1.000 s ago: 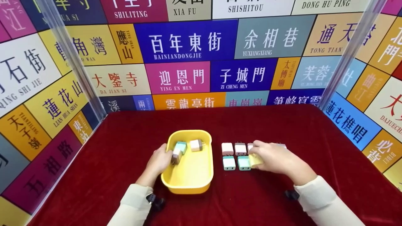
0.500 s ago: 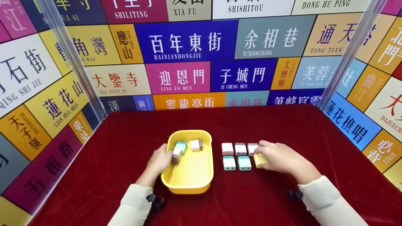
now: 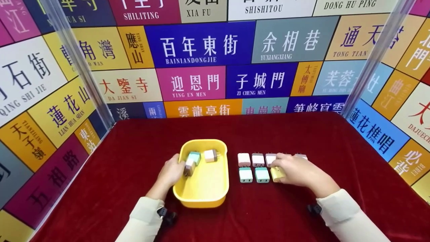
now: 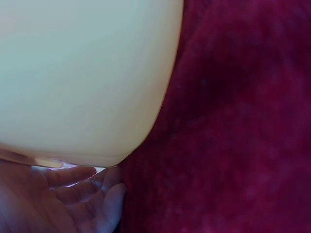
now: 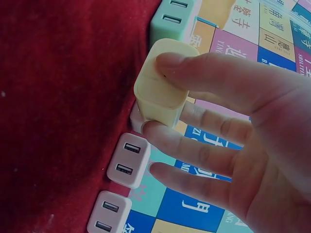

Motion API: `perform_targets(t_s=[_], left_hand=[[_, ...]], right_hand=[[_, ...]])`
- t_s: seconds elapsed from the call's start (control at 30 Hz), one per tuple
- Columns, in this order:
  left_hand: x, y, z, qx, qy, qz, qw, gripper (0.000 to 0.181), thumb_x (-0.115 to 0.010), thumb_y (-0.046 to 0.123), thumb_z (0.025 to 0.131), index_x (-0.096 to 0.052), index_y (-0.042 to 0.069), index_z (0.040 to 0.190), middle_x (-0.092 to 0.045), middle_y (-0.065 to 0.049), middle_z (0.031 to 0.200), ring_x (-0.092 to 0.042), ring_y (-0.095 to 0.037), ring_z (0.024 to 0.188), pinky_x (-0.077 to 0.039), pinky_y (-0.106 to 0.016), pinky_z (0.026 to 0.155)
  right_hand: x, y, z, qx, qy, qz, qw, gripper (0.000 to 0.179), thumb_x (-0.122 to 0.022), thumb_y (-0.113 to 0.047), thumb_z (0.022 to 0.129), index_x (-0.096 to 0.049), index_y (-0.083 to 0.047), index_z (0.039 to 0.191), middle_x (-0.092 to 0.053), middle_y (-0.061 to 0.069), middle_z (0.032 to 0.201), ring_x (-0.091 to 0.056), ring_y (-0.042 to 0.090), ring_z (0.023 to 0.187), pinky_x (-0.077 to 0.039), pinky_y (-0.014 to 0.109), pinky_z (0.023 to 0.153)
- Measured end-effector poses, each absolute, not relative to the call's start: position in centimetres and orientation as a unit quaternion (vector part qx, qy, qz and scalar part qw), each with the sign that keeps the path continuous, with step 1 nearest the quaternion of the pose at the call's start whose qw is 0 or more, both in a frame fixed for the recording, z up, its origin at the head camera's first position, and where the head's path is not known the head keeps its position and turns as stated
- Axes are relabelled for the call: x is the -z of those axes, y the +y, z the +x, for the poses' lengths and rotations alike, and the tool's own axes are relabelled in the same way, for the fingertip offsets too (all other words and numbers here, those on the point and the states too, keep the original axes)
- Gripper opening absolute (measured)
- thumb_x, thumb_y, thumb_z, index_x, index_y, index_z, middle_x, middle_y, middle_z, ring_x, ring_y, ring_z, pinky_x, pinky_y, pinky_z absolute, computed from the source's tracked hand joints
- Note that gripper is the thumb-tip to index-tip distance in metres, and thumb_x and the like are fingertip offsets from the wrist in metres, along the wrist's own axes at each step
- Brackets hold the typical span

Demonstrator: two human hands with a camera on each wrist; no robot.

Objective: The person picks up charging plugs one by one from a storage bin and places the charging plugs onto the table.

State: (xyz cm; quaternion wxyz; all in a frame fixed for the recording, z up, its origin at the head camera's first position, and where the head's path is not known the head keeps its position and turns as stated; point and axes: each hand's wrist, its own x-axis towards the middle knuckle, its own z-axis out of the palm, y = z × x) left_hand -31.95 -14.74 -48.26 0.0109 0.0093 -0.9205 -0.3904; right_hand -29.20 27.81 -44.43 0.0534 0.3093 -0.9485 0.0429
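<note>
My left hand (image 3: 171,171) holds the left rim of a yellow plastic bin (image 3: 203,202). In the left wrist view, its fingers (image 4: 77,191) lie under the bin's pale wall (image 4: 82,87). A teal charger (image 3: 194,156), a white-and-brown one (image 3: 190,166) and a white-and-grey one (image 3: 210,155) lie inside the bin. Between thumb and fingers, my right hand (image 3: 299,170) pinches a pale yellow charger (image 5: 163,85). It sits just right of two teal-and-white chargers (image 3: 262,175) in the front row. White chargers (image 3: 258,160) form the back row, partly hidden by this hand.
Dark red velvet (image 3: 255,215) covers the table. Walls printed with colourful street-name signs (image 3: 201,43) rise at the back and sides, with clear corner posts (image 3: 79,64). Two white charger faces with USB ports (image 5: 129,160) show below my right fingers in the right wrist view.
My right hand has carried the yellow charger slightly right, off the teal charger it overlapped, uncovering a third white charger behind. My left hand and the bin stay put.
</note>
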Motion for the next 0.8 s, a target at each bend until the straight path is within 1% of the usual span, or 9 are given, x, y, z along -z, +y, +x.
perform_targets(t_s=[0.13, 0.2, 0.27, 0.33, 0.5, 0.6, 0.7, 0.8], left_hand=[[48.4, -14.7, -32.1, 0.397, -0.918, 0.009, 0.009, 0.035, -0.046, 0.022, 0.107, -0.062, 0.003, 0.131, -0.069, -0.018, 0.115, -0.067, -0.031, 0.100, -0.056, -0.050, 0.089], [49.0, -15.0, -32.5, 0.395, -0.918, 0.000, 0.018, 0.032, -0.047, 0.022, 0.105, -0.063, 0.003, 0.126, -0.069, -0.018, 0.110, -0.067, -0.031, 0.096, -0.056, -0.048, 0.085], [49.6, -15.3, -33.0, 0.390, -0.920, -0.008, 0.029, 0.030, -0.047, 0.022, 0.104, -0.063, 0.004, 0.121, -0.069, -0.019, 0.107, -0.066, -0.031, 0.093, -0.055, -0.047, 0.082], [49.6, -15.3, -33.0, 0.392, -0.919, -0.010, 0.031, 0.029, -0.048, 0.021, 0.104, -0.063, 0.004, 0.120, -0.069, -0.019, 0.107, -0.066, -0.031, 0.093, -0.055, -0.048, 0.083], [48.4, -14.7, -32.0, 0.399, -0.917, 0.006, 0.015, 0.032, -0.046, 0.020, 0.105, -0.063, 0.003, 0.126, -0.069, -0.019, 0.114, -0.066, -0.033, 0.099, -0.055, -0.052, 0.090], [48.4, -14.6, -31.9, 0.394, -0.919, 0.008, 0.014, 0.033, -0.046, 0.021, 0.106, -0.063, 0.004, 0.128, -0.069, -0.019, 0.116, -0.066, -0.032, 0.100, -0.055, -0.051, 0.090], [48.3, -14.6, -31.9, 0.391, -0.920, 0.008, 0.013, 0.033, -0.046, 0.021, 0.106, -0.062, 0.004, 0.128, -0.069, -0.018, 0.115, -0.066, -0.031, 0.100, -0.055, -0.050, 0.090], [48.4, -14.7, -31.9, 0.390, -0.921, 0.007, 0.012, 0.032, -0.046, 0.021, 0.106, -0.062, 0.004, 0.128, -0.069, -0.017, 0.114, -0.066, -0.031, 0.100, -0.055, -0.050, 0.091]], right_hand=[[44.7, 28.0, -29.3, -0.049, -0.947, 0.314, 0.056, 0.032, -0.092, -0.023, 0.081, -0.079, -0.011, 0.107, -0.064, 0.004, 0.103, -0.058, 0.018, 0.082, -0.054, 0.044, 0.074], [44.9, 28.0, -29.4, -0.050, -0.945, 0.318, 0.060, 0.031, -0.091, -0.021, 0.081, -0.079, -0.011, 0.107, -0.063, 0.004, 0.102, -0.058, 0.019, 0.082, -0.054, 0.042, 0.074], [45.1, 28.1, -29.4, -0.049, -0.943, 0.322, 0.064, 0.030, -0.091, -0.019, 0.080, -0.079, -0.011, 0.106, -0.063, 0.004, 0.101, -0.059, 0.019, 0.082, -0.054, 0.042, 0.074], [45.3, 28.2, -29.5, -0.048, -0.943, 0.324, 0.068, 0.030, -0.090, -0.017, 0.080, -0.079, -0.010, 0.107, -0.063, 0.004, 0.101, -0.059, 0.020, 0.083, -0.055, 0.042, 0.074], [45.8, 28.3, -29.5, -0.051, -0.941, 0.326, 0.072, 0.033, -0.090, -0.017, 0.080, -0.079, -0.008, 0.110, -0.066, 0.008, 0.106, -0.063, 0.025, 0.090, -0.057, 0.046, 0.079], [46.1, 28.3, -29.6, -0.051, -0.939, 0.333, 0.075, 0.035, -0.091, -0.018, 0.080, -0.079, -0.007, 0.111, -0.068, 0.010, 0.109, -0.066, 0.028, 0.096, -0.058, 0.048, 0.084], [46.3, 28.3, -29.7, -0.054, -0.936, 0.338, 0.077, 0.034, -0.091, -0.019, 0.081, -0.079, -0.007, 0.109, -0.067, 0.007, 0.105, -0.065, 0.024, 0.091, -0.058, 0.045, 0.081], [46.4, 28.4, -29.8, -0.066, -0.936, 0.338, 0.072, 0.033, -0.092, -0.021, 0.081, -0.079, -0.007, 0.108, -0.063, 0.003, 0.100, -0.060, 0.019, 0.085, -0.056, 0.042, 0.076]])
